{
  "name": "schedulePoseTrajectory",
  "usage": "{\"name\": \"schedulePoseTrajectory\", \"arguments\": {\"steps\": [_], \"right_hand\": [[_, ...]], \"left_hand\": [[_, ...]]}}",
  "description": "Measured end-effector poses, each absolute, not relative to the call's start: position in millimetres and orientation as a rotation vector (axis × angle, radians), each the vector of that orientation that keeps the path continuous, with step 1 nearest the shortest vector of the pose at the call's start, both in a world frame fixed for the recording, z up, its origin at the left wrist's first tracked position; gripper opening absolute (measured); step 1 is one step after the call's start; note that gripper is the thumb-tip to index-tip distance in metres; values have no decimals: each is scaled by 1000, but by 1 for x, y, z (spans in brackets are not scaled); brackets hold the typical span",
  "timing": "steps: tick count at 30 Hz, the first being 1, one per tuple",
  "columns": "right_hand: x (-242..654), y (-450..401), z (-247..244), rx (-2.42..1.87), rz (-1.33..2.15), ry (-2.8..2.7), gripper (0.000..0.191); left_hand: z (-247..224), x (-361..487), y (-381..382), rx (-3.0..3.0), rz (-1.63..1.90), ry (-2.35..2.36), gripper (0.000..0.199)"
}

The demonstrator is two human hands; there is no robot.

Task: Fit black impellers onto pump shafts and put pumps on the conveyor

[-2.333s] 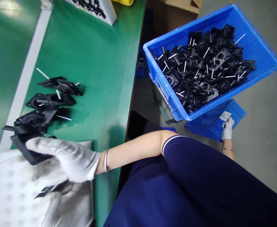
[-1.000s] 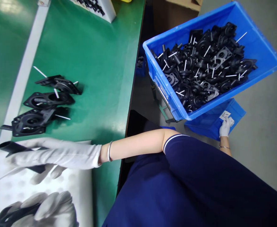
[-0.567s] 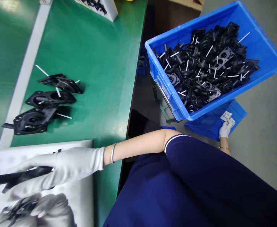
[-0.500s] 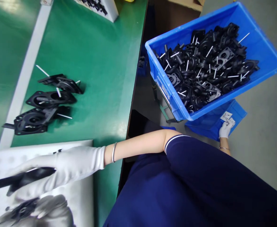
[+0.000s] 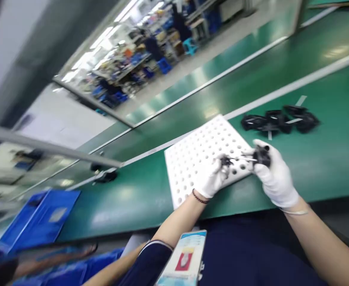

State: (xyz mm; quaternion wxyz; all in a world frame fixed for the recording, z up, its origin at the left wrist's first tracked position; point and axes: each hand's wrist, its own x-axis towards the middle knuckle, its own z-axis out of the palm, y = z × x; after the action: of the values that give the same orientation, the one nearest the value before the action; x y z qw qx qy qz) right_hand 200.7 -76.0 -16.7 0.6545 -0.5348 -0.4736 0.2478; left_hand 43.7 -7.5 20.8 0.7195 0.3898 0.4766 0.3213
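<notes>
In the head view my right hand (image 5: 274,180), in a white glove, is closed round a black plastic housing (image 5: 262,155) with a short tube end. My left hand (image 5: 213,176), also gloved, pinches a small black part (image 5: 225,161), too blurred to name. A thin white stick (image 5: 244,159) spans the gap between the two parts; whether it is fixed to both I cannot tell. Both hands are over the near right corner of a white board with rows of holes (image 5: 189,159). Several black housings (image 5: 277,121) with white sticks lie beyond my right hand.
The board lies on a long green bench (image 5: 317,159) with a pale strip (image 5: 296,81) along it. Blue bins (image 5: 40,218) stand at the left, near another person's arm (image 5: 55,260). A badge (image 5: 183,258) hangs at my chest. A metal frame (image 5: 55,145) crosses the left.
My view has swung from the bench's right end and the full blue bin toward the left. Both hands now show whole, brought close together over the board, with black parts still in them.
</notes>
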Motion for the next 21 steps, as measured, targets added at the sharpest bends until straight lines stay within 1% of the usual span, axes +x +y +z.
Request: {"name": "schedulePoseTrajectory", "arguments": {"steps": [1, 3, 4, 6, 8, 11, 16, 19, 21], "right_hand": [[202, -72, -21, -1187, 567, -1101, 64], [200, -72, -24, -1150, 562, -1176, 65], [197, -74, -24, -1146, 547, -1224, 67], [190, -78, -22, -1192, 491, -1329, 70], [184, -77, -20, -1284, 427, -1410, 73], [182, -73, -19, -1372, 361, -1469, 73], [184, -72, -22, -1375, 329, -1480, 68], [185, -73, -26, -1356, 398, -1432, 67], [184, -72, -27, -1320, 471, -1387, 66]], "left_hand": [[12, 37, -1, 719, 794, 960, 22], [-1, 26, 1, 604, 844, 778, 14], [-5, 23, 0, 574, 850, 695, 19], [-8, 20, -5, 604, 863, 607, 33], [-7, 17, -6, 656, 878, 564, 40], [-7, 11, -4, 735, 883, 549, 37], [-13, 1, -2, 976, 928, 577, 33], [-13, -1, -3, 1142, 983, 617, 34], [-11, -1, -3, 1133, 985, 611, 38]]}}
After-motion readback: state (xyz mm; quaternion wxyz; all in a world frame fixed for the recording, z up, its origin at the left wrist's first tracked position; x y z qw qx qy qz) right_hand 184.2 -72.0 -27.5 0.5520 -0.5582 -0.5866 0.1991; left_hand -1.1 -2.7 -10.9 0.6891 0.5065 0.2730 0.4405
